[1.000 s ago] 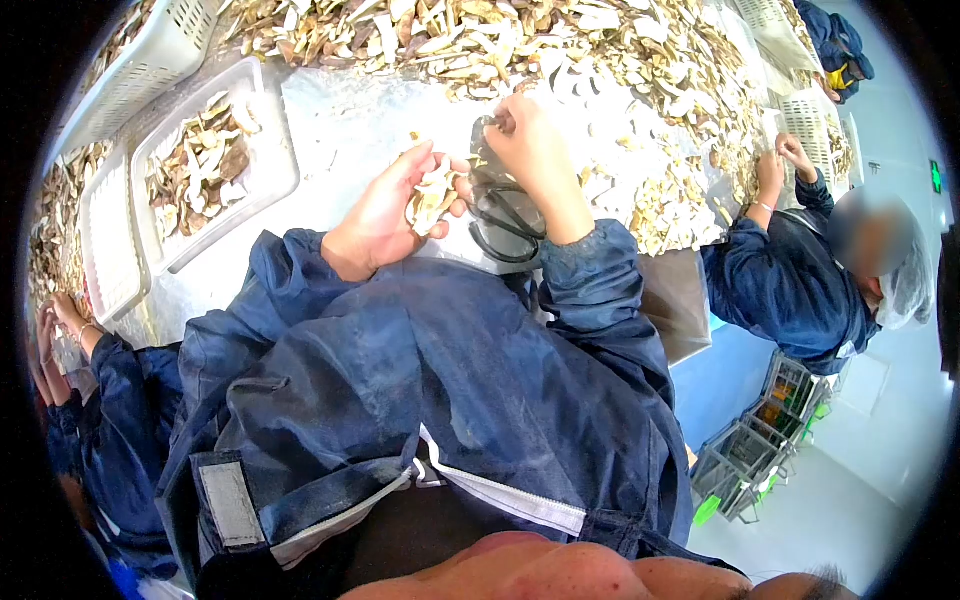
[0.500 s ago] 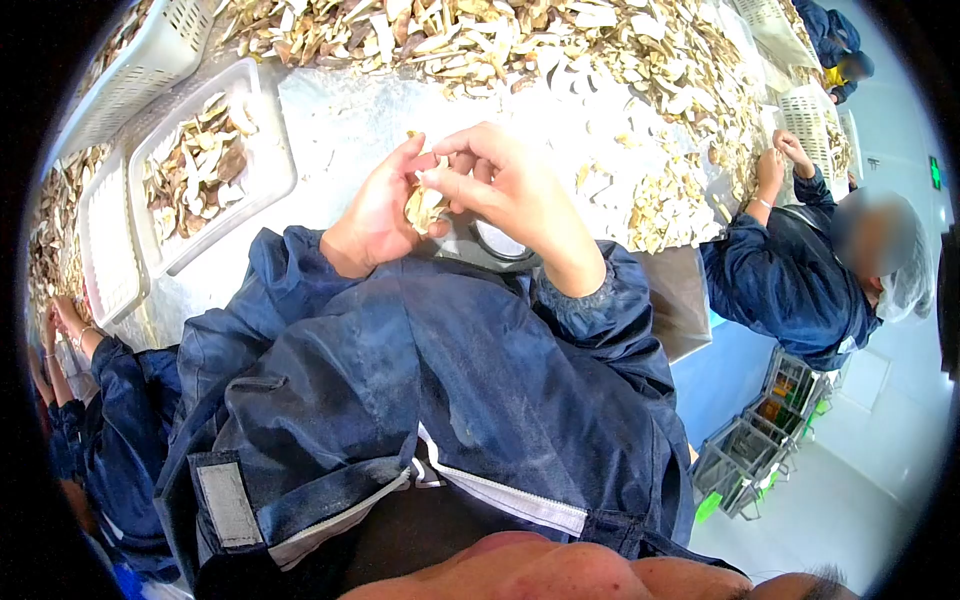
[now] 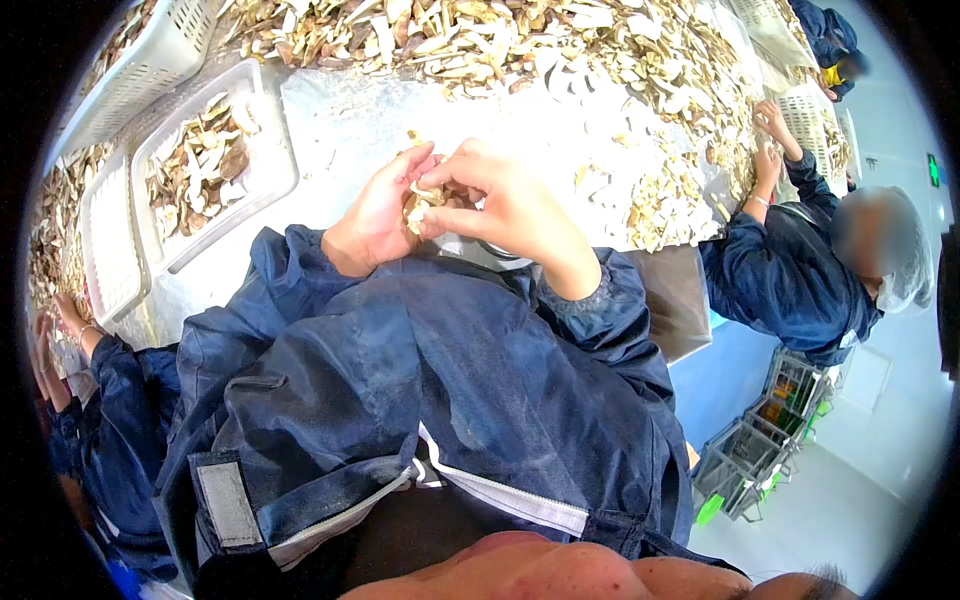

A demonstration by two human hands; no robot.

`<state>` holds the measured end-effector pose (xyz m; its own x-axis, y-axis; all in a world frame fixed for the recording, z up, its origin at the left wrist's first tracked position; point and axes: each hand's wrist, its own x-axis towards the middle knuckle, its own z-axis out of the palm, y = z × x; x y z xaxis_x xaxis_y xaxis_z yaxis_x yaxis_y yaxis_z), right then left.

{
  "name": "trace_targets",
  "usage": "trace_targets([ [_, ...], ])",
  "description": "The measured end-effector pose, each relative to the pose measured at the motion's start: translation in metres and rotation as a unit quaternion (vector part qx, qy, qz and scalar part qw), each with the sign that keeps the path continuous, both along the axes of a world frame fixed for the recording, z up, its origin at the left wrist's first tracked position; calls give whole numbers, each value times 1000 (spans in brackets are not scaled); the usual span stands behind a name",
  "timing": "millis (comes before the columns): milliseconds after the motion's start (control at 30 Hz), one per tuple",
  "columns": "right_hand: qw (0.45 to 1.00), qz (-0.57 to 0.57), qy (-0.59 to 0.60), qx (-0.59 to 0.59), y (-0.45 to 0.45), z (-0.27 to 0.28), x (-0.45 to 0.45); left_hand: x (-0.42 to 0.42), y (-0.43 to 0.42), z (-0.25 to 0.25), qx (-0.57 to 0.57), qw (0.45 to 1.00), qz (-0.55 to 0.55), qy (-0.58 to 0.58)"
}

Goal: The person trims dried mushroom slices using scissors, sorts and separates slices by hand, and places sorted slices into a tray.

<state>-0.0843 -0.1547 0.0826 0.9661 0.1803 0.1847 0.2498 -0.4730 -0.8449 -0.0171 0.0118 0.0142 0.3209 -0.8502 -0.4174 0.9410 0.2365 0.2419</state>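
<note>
Downward head view, edges seemingly warped

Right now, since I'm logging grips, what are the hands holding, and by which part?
Pale mushroom slices, cupped in the left hand; the right hand has thumb and forefinger at their right side, its exact hold hidden.

Rough, matt slices (image 3: 415, 215) — smooth plastic tray (image 3: 270, 165)

Cupped left hand (image 3: 378, 212), curled right hand (image 3: 510, 205)
</note>
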Motion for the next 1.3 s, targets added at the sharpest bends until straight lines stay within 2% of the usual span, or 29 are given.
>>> trace_targets([
  [67,999,-18,25,-10,-1,-5,0,0,-1,2,6,1000,1,-1],
  [267,989,-53,118,73,-3,-16,0,-2,-1,7,35,999,3,-7],
  [367,996,-54,69,3,-1,-12,-2,-2,0,6,32,999,0,-21],
  [467,995,-62,78,22,1,-15,-2,-2,-1,5,33,999,8,-21],
  [567,966,-70,194,153,-3,-11,1,-1,0,4,45,998,13,-29],
  [667,920,-122,255,273,-11,-12,5,-2,1,9,53,996,22,-62],
  [700,935,-144,211,244,-14,-17,7,-2,1,10,46,996,27,-70],
  [800,915,-149,225,299,-17,-21,4,-2,0,14,39,993,29,-111],
  [1200,933,-184,193,243,-10,-27,-4,-2,-1,13,52,989,37,-134],
  [1300,944,-217,168,184,-7,-28,-4,-2,-1,15,59,985,36,-158],
])
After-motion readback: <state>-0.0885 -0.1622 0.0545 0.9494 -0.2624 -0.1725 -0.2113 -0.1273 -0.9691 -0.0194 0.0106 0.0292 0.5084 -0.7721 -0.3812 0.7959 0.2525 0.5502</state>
